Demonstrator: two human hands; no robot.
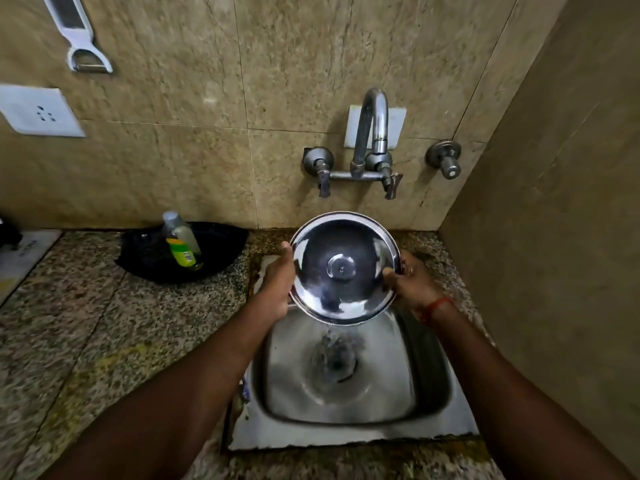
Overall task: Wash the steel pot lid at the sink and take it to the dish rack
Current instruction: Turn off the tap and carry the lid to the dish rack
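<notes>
counter (69,323): speckled granite, runs left of the basin; no dish rack in view, so the carry step is not yet begun.
wall (194,116): beige tile, holds the tap and a hanging peeler (81,39).
sink (433,382): small steel basin set in the corner, water splashing around the drain; lid kept over it so runoff falls inside.
tap (372,133): curved spout above the basin, two valve handles below; cannot tell if it is running, the lid hides the stream.
black pan (145,258): on the counter left of the sink, soap bottle (180,242) lying in it, within reach.
steel pot lid (344,268): held above the back of the sink, tilted toward the camera, knob side facing; water drips off the low edge. Looks like rinsing or draining.
left hand (278,278): closed on the lid's left rim, steadying it.
right hand (412,280): gripping the right rim, thumb on the face; red thread on the wrist. Two-handed hold likely because wet steel slips.
</notes>
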